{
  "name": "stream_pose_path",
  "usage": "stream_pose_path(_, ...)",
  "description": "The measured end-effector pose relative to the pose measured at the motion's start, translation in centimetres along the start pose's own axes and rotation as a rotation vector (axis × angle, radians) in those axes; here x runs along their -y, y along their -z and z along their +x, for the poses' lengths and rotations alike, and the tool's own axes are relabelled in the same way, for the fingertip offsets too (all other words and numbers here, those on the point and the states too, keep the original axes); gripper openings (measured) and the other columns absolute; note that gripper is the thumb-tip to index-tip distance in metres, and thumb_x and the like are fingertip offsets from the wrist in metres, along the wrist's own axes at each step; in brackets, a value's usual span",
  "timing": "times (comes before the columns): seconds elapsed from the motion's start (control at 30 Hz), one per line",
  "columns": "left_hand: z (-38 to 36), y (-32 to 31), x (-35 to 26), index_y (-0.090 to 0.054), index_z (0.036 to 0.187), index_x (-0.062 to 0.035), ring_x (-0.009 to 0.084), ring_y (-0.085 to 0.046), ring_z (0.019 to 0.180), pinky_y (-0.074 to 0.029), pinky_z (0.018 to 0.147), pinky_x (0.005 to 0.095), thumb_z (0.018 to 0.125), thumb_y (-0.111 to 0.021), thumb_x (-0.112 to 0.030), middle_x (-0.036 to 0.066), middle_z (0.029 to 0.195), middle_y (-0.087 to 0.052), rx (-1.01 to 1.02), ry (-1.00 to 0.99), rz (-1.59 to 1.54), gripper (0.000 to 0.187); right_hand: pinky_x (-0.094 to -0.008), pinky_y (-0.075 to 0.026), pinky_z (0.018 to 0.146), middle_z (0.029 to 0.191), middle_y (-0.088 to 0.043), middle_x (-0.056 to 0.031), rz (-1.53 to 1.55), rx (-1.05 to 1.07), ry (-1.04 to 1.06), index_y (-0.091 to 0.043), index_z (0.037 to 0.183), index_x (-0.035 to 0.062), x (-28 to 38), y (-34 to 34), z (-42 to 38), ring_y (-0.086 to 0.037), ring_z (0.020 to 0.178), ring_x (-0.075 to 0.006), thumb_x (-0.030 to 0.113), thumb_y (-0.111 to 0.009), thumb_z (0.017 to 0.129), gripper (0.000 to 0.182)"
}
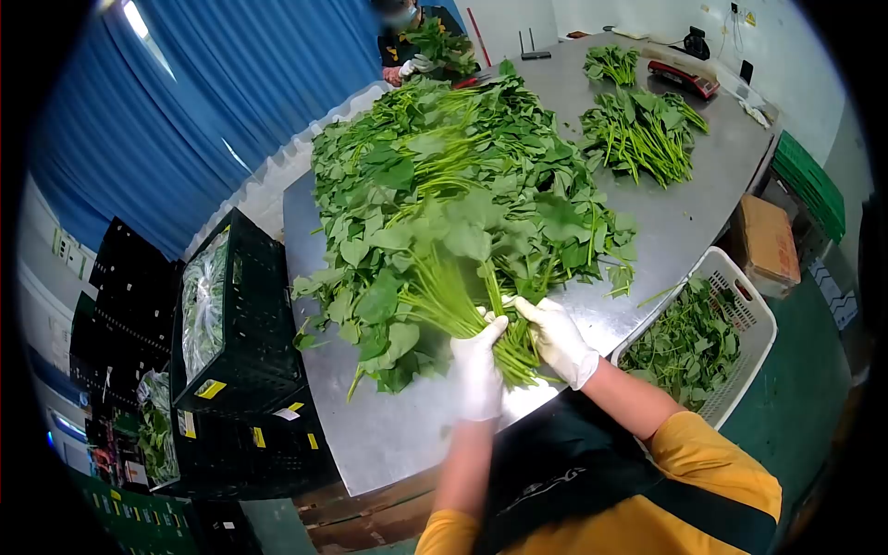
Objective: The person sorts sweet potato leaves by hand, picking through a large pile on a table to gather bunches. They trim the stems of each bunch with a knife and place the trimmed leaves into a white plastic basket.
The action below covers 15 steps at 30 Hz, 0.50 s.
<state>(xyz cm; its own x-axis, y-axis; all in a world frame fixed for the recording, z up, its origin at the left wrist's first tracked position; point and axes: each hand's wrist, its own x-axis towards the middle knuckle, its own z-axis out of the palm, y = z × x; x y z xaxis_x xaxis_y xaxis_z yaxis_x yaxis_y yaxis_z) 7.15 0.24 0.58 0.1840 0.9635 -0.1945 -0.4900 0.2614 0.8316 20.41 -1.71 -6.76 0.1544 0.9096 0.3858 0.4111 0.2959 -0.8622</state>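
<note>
My left hand, in a white glove, is closed around the stems of a bunch of leafy greens. The cut stem ends stick out below the fist, and the leaves at the top are blurred by motion. Close beside it, my right hand, also gloved, has its fingertips pinched on a green stem at the bunch's right side. Behind both hands a large heap of the same greens covers much of the metal table.
A white basket of loose greens stands at the right. Sorted bunches and a red scale lie on the table's far right. Black crates are stacked at the left. A co-worker holds greens at the far end.
</note>
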Motion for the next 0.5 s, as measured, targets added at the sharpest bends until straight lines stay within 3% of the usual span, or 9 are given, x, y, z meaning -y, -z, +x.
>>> stream_pose_path(0.03, -0.1, -0.1, 0.3, -0.053, 0.103, -0.0008, 0.0149, -0.059, 0.082, -0.051, 0.076, 0.0258, 0.075, -0.066, 0.014, 0.005, 0.090, -0.057, 0.000, 0.003, 0.001, 0.034, -0.0310, -0.051, 0.084, 0.101, -0.065, -0.0094, 0.000, -0.001, -0.003, -0.060, 0.105, -0.0033, 0.7, 0.3, -0.3, -0.062, 0.089, -0.0178, 0.011, -0.055, 0.095, 0.019)
stream_pose_path(0.1, 0.1, -0.5, 1.1, -0.053, 0.104, -0.0015, 0.0150, -0.059, 0.082, -0.051, 0.073, 0.0251, 0.076, -0.065, 0.013, 0.006, 0.091, -0.056, -0.020, 0.005, -0.139, 0.033, -0.0329, -0.048, 0.090, 0.102, -0.062, -0.0097, 1.130, -0.123, -0.506, -0.059, 0.100, -0.0023, 2.6, 1.6, -1.0, -0.059, 0.097, -0.0183, 0.013, -0.054, 0.096, 0.016)
stream_pose_path(0.13, 0.6, 0.3, 2.3, -0.052, 0.104, -0.0018, 0.0159, -0.059, 0.083, -0.051, 0.073, 0.0260, 0.076, -0.064, 0.012, 0.007, 0.092, -0.056, 0.009, 0.051, -0.122, 0.033, -0.0342, -0.045, 0.094, 0.102, -0.060, -0.0105, 0.751, -0.048, -0.321, -0.058, 0.096, -0.0021, 2.0, 2.1, -2.6, -0.056, 0.103, -0.0193, 0.012, -0.052, 0.097, 0.016)
stream_pose_path(0.17, 0.1, 0.2, 2.9, -0.052, 0.104, -0.0018, 0.0159, -0.059, 0.083, -0.051, 0.073, 0.0260, 0.076, -0.064, 0.012, 0.007, 0.092, -0.056, 0.014, 0.059, -0.122, 0.033, -0.0344, -0.046, 0.092, 0.101, -0.062, -0.0115, 0.980, -0.169, -0.568, -0.059, 0.097, -0.0027, 3.8, 3.0, -2.9, -0.058, 0.100, -0.0202, 0.011, -0.051, 0.097, 0.016)
stream_pose_path(0.23, -0.6, -0.9, 4.1, -0.051, 0.105, -0.0021, 0.0164, -0.059, 0.082, -0.052, 0.073, 0.0276, 0.076, -0.064, 0.013, 0.007, 0.092, -0.056, 0.068, 0.001, -0.017, 0.035, -0.0331, -0.047, 0.089, 0.102, -0.063, -0.0125, -0.031, -0.084, -0.013, -0.060, 0.097, -0.0026, 1.5, 4.7, -5.7, -0.059, 0.096, -0.0198, 0.008, -0.050, 0.096, 0.015)
stream_pose_path(0.27, -2.1, -2.4, 3.3, -0.051, 0.105, -0.0021, 0.0171, -0.060, 0.081, -0.052, 0.071, 0.0288, 0.075, -0.065, 0.013, 0.007, 0.091, -0.056, 0.023, -0.036, 0.002, 0.036, -0.0307, -0.047, 0.085, 0.103, -0.064, -0.0130, 0.021, -0.038, -0.145, -0.061, 0.098, -0.0025, 2.0, 5.6, -6.4, -0.060, 0.093, -0.0183, 0.006, -0.052, 0.095, 0.013)
stream_pose_path(0.3, -2.3, -2.7, 3.5, -0.052, 0.106, -0.0020, 0.0165, -0.060, 0.080, -0.052, 0.069, 0.0288, 0.075, -0.065, 0.014, 0.006, 0.090, -0.057, 0.011, 0.175, -0.130, 0.037, -0.0294, -0.047, 0.083, 0.101, -0.065, -0.0126, 0.883, -0.218, -0.437, -0.062, 0.095, -0.0031, 2.9, 5.9, -7.4, -0.061, 0.091, -0.0180, 0.006, -0.054, 0.093, 0.013)
stream_pose_path(0.37, -3.6, -3.1, 4.1, -0.053, 0.106, -0.0010, 0.0163, -0.060, 0.080, -0.051, 0.069, 0.0291, 0.074, -0.065, 0.015, 0.005, 0.088, -0.057, 0.165, 0.049, 0.024, 0.038, -0.0306, -0.047, 0.082, 0.098, -0.066, -0.0124, 0.767, -0.195, -0.427, -0.063, 0.089, -0.0034, 2.7, 7.3, -9.4, -0.061, 0.088, -0.0192, 0.009, -0.056, 0.092, 0.014)
stream_pose_path(0.5, -2.7, -3.4, 6.4, -0.053, 0.104, -0.0006, 0.0155, -0.060, 0.076, -0.051, 0.068, 0.0275, 0.076, -0.065, 0.012, 0.005, 0.087, -0.057, 0.017, 0.147, -0.154, 0.033, -0.0287, -0.048, 0.078, 0.082, -0.066, -0.0123, 0.941, -0.194, -0.321, -0.063, 0.086, -0.0035, 6.5, 8.8, -10.5, -0.061, 0.080, -0.0185, -0.001, -0.058, 0.083, 0.006)
